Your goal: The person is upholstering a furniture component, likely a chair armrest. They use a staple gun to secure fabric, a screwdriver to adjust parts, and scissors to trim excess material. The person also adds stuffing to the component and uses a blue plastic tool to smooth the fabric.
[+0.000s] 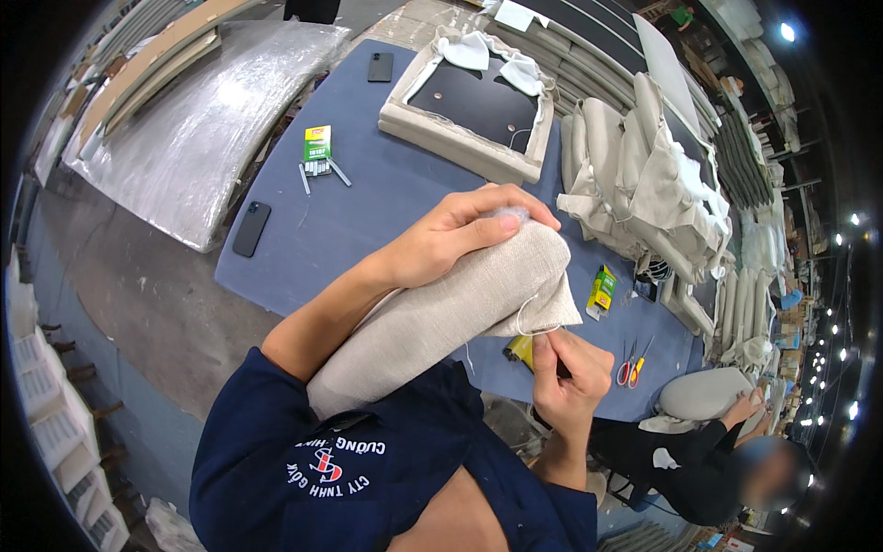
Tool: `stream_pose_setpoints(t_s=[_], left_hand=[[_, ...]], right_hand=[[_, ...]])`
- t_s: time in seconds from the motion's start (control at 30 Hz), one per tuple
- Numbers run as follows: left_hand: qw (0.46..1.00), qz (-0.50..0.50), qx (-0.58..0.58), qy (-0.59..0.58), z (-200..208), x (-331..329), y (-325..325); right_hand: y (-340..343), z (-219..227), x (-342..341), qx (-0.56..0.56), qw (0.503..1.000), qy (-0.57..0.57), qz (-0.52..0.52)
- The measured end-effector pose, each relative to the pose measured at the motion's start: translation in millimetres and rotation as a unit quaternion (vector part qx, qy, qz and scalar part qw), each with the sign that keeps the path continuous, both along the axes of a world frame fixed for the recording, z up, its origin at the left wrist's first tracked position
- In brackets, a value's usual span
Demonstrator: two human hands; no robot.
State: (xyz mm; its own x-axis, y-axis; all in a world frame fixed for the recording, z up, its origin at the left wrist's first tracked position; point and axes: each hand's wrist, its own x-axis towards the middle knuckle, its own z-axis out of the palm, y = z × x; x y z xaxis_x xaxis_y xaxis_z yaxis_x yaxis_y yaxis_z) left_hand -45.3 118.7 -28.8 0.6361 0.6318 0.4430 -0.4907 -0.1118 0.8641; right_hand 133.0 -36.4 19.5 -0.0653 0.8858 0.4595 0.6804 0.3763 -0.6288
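A long, rounded cushion in beige woven cover fabric slants up across my body, its near end against my dark shirt. My left hand is closed over its far end, where a tuft of pale filling shows by the thumb. From the right side of that end hangs a loose fabric flap. My right hand pinches the flap's lower edge between thumb and fingers. A white thread loops over the flap down to this pinch. Whether a needle is between the fingers is hidden.
On the blue-topped table lie two phones, a green-yellow box with metal strips, another such box, and scissors. An upholstered panel lies at the back, padded pieces to the right. A co-worker handles a cushion at right.
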Motion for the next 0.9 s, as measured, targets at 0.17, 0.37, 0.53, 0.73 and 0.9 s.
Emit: stream_pose_setpoints(t_s=[0.17, 0.37, 0.53, 0.73, 0.9], left_hand=[[0.996, 0.04, 0.08, 0.004, -8, 2, 3], [0.995, 0.052, 0.084, 0.023, -8, 4, 0], [0.992, 0.088, 0.092, 0.017, -9, 8, -2], [0.988, 0.096, 0.119, 0.003, -9, 14, -4], [0.988, 0.103, 0.11, 0.011, -9, 10, -6]], right_hand=[[0, 14, -5, -0.02, 0.999, -0.028, -0.007], [3, 20, 0, -0.037, 0.998, -0.043, 0.003], [-6, 18, -2, -0.027, 0.998, -0.034, -0.05], [-3, 9, 0, 0.0, 0.998, -0.055, -0.03], [-2, 9, 4, -0.007, 1.0, -0.03, -0.006]])
